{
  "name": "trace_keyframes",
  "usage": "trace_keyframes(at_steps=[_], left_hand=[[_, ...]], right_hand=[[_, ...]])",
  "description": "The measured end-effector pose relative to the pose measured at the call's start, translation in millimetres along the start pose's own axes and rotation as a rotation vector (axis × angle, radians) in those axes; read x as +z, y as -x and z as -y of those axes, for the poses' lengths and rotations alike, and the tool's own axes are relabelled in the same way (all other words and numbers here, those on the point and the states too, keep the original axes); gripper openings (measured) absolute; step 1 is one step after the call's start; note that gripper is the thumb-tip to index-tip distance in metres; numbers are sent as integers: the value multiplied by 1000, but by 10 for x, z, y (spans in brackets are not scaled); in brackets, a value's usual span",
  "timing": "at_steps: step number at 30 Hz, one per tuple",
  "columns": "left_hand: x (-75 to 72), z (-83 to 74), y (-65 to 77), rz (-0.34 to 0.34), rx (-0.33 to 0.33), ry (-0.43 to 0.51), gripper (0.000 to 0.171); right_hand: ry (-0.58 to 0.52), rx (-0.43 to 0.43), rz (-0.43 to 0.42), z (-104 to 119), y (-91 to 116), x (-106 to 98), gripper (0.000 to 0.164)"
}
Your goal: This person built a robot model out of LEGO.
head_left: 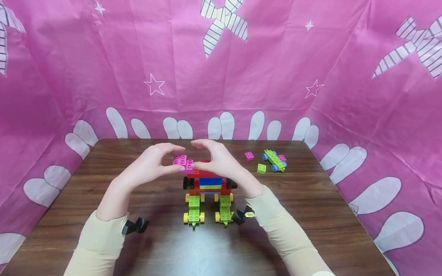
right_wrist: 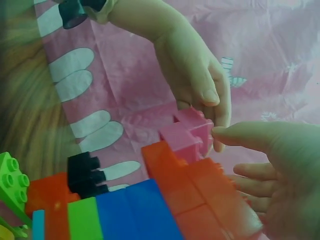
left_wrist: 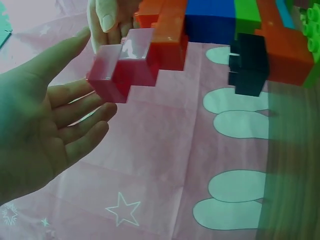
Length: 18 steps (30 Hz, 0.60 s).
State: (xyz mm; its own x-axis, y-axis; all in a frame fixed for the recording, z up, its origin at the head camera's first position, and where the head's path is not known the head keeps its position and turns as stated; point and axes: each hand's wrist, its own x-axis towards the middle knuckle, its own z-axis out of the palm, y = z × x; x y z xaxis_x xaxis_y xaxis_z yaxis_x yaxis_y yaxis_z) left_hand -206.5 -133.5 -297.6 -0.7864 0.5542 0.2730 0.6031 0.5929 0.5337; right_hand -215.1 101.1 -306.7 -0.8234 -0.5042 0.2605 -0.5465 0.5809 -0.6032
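Note:
A toy figure of building blocks stands on the table, with a red body point(head_left: 209, 173), a blue brick point(left_wrist: 211, 20) in its middle and black bricks point(right_wrist: 82, 174) at its sides. Two pink bricks point(head_left: 180, 160) step outward at its top left. My left hand point(head_left: 146, 163) is beside the outer one, its thumb apart from the nearly straight fingers, whose tips lie close to the brick. Across from it, my right hand point(head_left: 224, 163) has its thumb tip right by the pink bricks, with the other fingers extended behind the red top.
Lime wheeled bases point(head_left: 194, 209) with yellow wheels carry the figure. To the right lie a loose pink brick point(head_left: 249, 156), a lime brick point(head_left: 261, 168) and a lime car base point(head_left: 274, 160) with blue wheels. A pink patterned cloth point(head_left: 262, 69) hangs around the wooden table point(head_left: 297, 214).

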Motion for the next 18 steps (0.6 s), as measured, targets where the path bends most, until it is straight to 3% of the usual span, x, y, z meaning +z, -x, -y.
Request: trace_keyframes(at_steps=[7,18], left_hand=[[-17,-98,-41,-55,17,24,45],[105,-276,-232,-121,134,28,38]], right_hand=[[-33,-46,-103,-21,61,-171,54],[-62,-31,-292,-303,185,-419,43]])
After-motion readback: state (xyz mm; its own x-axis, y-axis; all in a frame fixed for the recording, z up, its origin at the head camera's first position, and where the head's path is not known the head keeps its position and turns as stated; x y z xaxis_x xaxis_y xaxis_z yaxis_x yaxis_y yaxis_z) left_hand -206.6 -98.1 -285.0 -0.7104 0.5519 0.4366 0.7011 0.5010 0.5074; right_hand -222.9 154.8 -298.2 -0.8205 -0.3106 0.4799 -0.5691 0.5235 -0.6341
